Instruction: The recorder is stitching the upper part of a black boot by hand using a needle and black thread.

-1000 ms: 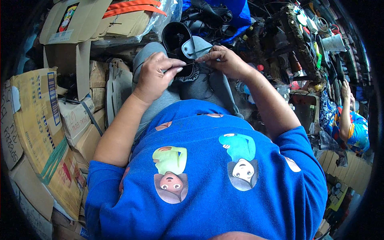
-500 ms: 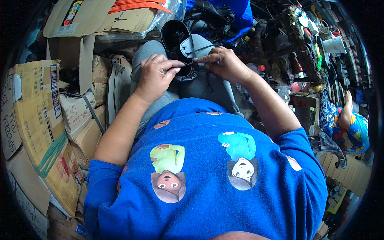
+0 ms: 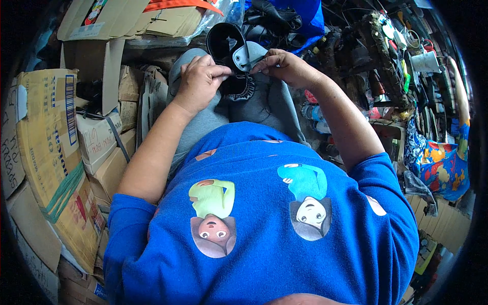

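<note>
Between my knees stands a black boot-like piece (image 3: 217, 43), its round opening facing up. A pale grey flap (image 3: 241, 57) with metal eyelets turns out from its side. Nearer to me, its gathered dark edge (image 3: 242, 94) shows a row of light stitches. My left hand (image 3: 201, 84) is closed in a pinch at the left of this piece; what lies between thumb and finger is too small to make out. To the right of the flap, my right hand (image 3: 284, 67) is also pinched, seemingly on a thin dark strand beside the flap.
Cardboard boxes (image 3: 48, 152) are stacked along my left. Flattened cartons (image 3: 168, 23) with an orange strip lie ahead, beside a blue bag (image 3: 307, 25) and black pieces. Cluttered tools and racks (image 3: 376, 56) fill the right. Another person's arm (image 3: 460, 91) and colourful clothing show at the far right.
My right hand has shifted slightly left and up. My left hand has come off the gathered edge a little, its fingers curled more. The other person's arm at the far right has lifted.
</note>
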Demonstrator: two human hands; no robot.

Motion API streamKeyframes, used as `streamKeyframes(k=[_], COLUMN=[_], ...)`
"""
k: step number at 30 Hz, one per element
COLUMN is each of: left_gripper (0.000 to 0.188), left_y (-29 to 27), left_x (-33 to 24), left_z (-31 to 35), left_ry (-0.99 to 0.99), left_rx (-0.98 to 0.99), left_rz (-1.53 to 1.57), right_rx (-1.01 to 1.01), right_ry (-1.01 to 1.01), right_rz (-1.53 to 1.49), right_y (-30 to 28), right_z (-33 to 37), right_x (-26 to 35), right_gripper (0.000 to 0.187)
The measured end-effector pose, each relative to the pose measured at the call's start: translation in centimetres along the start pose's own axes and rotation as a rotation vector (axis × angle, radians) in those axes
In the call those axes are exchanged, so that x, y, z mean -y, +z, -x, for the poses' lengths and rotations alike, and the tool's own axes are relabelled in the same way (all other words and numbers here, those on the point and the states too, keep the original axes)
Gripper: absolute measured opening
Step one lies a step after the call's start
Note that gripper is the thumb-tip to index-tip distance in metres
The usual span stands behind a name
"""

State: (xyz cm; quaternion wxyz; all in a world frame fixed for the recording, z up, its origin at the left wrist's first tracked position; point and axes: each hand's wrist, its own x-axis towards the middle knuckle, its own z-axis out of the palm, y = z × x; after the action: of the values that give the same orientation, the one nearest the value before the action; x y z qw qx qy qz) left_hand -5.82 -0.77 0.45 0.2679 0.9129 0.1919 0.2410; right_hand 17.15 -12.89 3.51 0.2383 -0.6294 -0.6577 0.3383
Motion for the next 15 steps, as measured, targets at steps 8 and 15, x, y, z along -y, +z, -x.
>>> streamKeyframes(k=[8,15], left_gripper=[0.012,0.011], left_y=[-0.1,0.2], left_x=[-0.7,-0.4], left_z=[-0.1,-1.1], left_ry=[0.05,0.055], left_rx=[-0.024,0.016], left_rz=[-0.048,-0.014], right_rx=[0.02,-0.008], right_ry=[-0.018,-0.08], right_rz=[0.011,-0.043], right_y=[-0.1,0.0], right_z=[0.0,-0.2], right_x=[0.0,-0.2], right_gripper=[0.027,0.033])
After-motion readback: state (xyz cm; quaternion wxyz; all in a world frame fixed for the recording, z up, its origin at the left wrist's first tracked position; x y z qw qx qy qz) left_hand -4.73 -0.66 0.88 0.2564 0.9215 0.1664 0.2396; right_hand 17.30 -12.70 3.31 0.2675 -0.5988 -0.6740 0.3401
